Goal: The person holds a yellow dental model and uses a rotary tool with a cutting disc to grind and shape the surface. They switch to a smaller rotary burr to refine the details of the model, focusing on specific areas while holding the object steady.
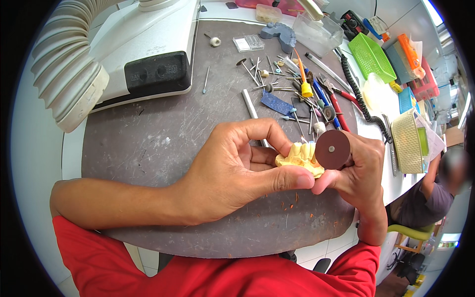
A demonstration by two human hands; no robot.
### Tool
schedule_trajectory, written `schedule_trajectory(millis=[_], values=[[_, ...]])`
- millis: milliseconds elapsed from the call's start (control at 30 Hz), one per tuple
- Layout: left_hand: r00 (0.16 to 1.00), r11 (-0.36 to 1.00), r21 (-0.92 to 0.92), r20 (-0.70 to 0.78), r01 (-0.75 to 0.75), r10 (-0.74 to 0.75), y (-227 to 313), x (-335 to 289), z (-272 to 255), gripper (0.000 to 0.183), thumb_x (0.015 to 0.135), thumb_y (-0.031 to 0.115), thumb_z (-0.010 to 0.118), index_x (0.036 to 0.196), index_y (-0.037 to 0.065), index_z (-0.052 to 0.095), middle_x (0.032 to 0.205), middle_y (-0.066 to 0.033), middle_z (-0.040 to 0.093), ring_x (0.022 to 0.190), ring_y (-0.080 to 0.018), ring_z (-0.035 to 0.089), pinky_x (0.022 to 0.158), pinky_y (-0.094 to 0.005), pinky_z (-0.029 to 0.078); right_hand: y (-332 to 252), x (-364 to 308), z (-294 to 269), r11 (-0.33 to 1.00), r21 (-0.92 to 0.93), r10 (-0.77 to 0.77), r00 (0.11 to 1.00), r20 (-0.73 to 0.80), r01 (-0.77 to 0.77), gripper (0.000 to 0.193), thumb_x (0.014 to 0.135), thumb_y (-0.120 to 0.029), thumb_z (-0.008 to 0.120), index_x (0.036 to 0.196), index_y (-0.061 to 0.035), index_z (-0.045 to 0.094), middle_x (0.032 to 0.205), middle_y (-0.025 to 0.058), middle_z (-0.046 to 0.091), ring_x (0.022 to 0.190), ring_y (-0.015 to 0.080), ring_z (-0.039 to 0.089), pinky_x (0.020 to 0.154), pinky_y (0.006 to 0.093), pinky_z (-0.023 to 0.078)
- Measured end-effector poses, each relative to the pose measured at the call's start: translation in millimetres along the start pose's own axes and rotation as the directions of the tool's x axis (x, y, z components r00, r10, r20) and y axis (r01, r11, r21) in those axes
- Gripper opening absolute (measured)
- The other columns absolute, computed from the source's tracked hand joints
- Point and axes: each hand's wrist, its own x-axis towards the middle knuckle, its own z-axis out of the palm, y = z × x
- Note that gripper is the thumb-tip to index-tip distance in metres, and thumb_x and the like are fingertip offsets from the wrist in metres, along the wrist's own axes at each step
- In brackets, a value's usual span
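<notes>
My left hand pinches a yellow plaster dental model between thumb and fingers, with its row of teeth facing up. Beside it, my right hand is closed around a rotary tool whose body the hand hides. At the tool's end, a round brown cutting disc with a metal centre screw faces me. The disc overlaps the model's right end in this view; whether they touch I cannot tell. My two thumb tips meet below the model.
Burs and polishing bits lie beyond my hands, among pliers and a white rod. A white machine and ribbed hose stand left. Baskets line the right, where another person sits. Orange crumbs dot the bench.
</notes>
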Motion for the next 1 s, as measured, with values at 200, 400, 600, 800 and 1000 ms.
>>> schedule_trajectory(millis=[200,400,600,800,1000], values=[[1.0,1.0,0.008,0.007,-0.009,0.009,0.0,0.1,-0.4,0.022,0.08,0.001,0.077,0.093,0.001,0.06,0.1,-0.0062,0.06,0.093,-0.0108,0.061,0.082,-0.0258,0.05,0.9,0.8,-0.3,1.0,-0.007,-0.015,1.0,-0.006,0.015,0.064,0.051,-0.059,0.084,0.067,-0.0052,0.054,0.049,0.0022,0.047,0.042,0.0149,0.045,0.043,0.0283,0.037],[1.0,1.0,-0.007,0.009,-0.01,0.01,-0.4,-0.1,-0.9,0.022,0.08,0.002,0.077,0.093,0.001,0.06,0.1,-0.0059,0.06,0.093,-0.0106,0.06,0.083,-0.026,0.05,1.0,0.4,0.5,1.0,-0.009,-0.016,1.0,-0.015,0.016,0.065,0.05,-0.06,0.083,0.066,-0.0052,0.053,0.049,0.002,0.046,0.042,0.0146,0.045,0.042,0.0281,0.037],[1.0,1.0,0.0,0.007,-0.01,0.01,-0.4,0.0,-0.5,0.021,0.081,0.002,0.077,0.093,0.001,0.06,0.1,-0.0062,0.06,0.094,-0.0109,0.061,0.084,-0.0264,0.05,2.0,0.5,0.7,0.999,-0.011,-0.033,0.999,-0.026,0.033,0.066,0.05,-0.061,0.083,0.066,-0.0053,0.052,0.049,0.0016,0.046,0.041,0.013,0.045,0.042,0.0273,0.037],[1.0,1.0,-0.007,0.001,-0.001,0.001,0.0,0.3,-0.1,0.021,0.081,0.003,0.076,0.093,0.001,0.06,0.1,-0.0063,0.06,0.094,-0.0112,0.061,0.086,-0.027,0.05,1.3,-0.3,-1.0,0.999,-0.04,-0.01,1.0,-0.023,0.01,0.066,0.05,-0.062,0.083,0.067,-0.0057,0.051,0.049,0.0015,0.047,0.042,0.0124,0.048,0.041,0.0268,0.038],[1.0,1.0,0.003,0.009,-0.008,0.008,-0.2,0.1,-1.1,0.021,0.081,0.003,0.076,0.094,0.001,0.06,0.1,-0.0063,0.061,0.094,-0.0112,0.061,0.085,-0.0272,0.05,2.4,0.0,0.7,0.999,-0.028,-0.031,0.999,-0.029,0.03,0.066,0.05,-0.061,0.083,0.066,-0.0059,0.051,0.049,0.0021,0.047,0.042,0.0137,0.048,0.042,0.027,0.038]])
